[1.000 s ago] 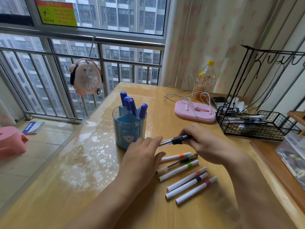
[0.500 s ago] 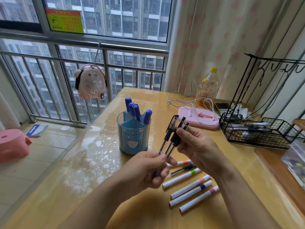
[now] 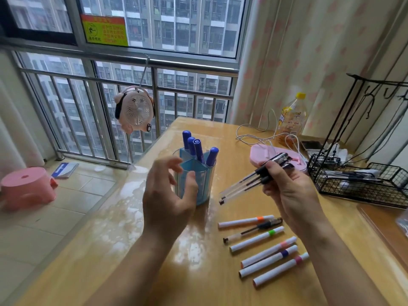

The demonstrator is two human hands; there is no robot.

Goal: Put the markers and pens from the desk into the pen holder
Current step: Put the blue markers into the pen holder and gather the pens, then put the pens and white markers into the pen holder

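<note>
Right hand [image 3: 291, 191], centre right: now sole holder of the bundle of clear gel pens [image 3: 245, 184], fingers clamped on it. Left hand [image 3: 164, 199], centre: released, fingers spread, empty, before the blue pen holder [image 3: 204, 182]. Bundle judged ready for insertion; five white markers [image 3: 268, 255] and one gel pen [image 3: 254, 229] remain at lower right of the desk [image 3: 110, 250].

Right hand [image 3: 291, 193] grips pens [image 3: 245, 186] beside pen holder [image 3: 206, 182].

The left hand [image 3: 164, 203] hides part of the pen holder [image 3: 202, 184]; its print is unreadable.
</note>
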